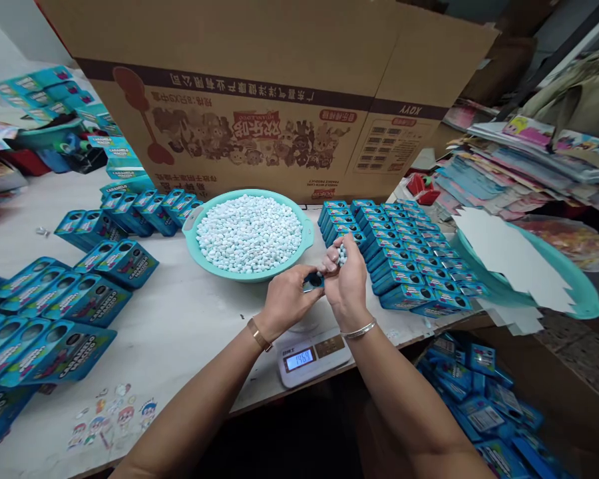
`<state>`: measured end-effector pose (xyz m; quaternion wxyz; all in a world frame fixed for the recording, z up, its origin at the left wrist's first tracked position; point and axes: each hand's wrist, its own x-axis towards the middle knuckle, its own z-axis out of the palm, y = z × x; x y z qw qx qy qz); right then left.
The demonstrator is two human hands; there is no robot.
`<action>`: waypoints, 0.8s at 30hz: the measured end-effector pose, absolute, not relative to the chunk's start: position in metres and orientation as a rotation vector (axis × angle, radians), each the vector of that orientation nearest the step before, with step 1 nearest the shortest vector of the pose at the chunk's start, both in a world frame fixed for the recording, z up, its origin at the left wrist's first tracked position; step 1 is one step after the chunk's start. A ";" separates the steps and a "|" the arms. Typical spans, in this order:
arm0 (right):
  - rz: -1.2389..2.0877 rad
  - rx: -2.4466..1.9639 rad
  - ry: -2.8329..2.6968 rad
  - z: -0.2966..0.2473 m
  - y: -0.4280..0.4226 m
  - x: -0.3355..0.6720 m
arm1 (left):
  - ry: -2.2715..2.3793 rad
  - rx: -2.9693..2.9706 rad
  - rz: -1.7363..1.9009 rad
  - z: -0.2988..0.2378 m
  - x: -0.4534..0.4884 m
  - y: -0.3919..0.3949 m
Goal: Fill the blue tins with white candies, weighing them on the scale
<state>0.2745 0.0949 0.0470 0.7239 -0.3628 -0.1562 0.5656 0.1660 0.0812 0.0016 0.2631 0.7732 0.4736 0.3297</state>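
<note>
My left hand (285, 299) is closed around a small dark blue box (313, 281), held just above a white digital scale (313, 356). Beside it, my right hand (347, 283) is cupped shut on a handful of small white candies (343, 253) by the box. A teal basin (194, 223) heaped with the same white candies (249, 233) sits right behind my hands. Rows of filled blue boxes (404, 256) stand to the right of the basin.
More blue boxes (44, 319) lie in rows at the left. A large printed cardboard carton (259, 93) stands behind the basin. Stacked paper packaging (519, 166) and a second teal basin (586, 296) lie at the right. Loose boxes (484, 406) fill the floor below.
</note>
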 end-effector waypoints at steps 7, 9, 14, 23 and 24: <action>1.422 -0.592 -0.224 0.056 0.070 0.328 | 1.303 2.131 1.395 0.015 0.129 0.058; 1.394 -0.550 -0.203 0.049 0.050 0.349 | 1.405 2.036 1.545 0.014 0.106 0.039; 1.328 -0.572 -0.137 0.008 0.000 0.382 | 1.733 1.757 1.471 -0.013 0.052 -0.020; 1.337 -0.570 -0.083 -0.018 -0.013 0.376 | 1.868 1.640 1.344 -0.029 0.032 -0.051; 1.346 -0.572 -0.103 -0.016 -0.011 0.374 | 1.838 1.652 1.356 -0.028 0.036 -0.049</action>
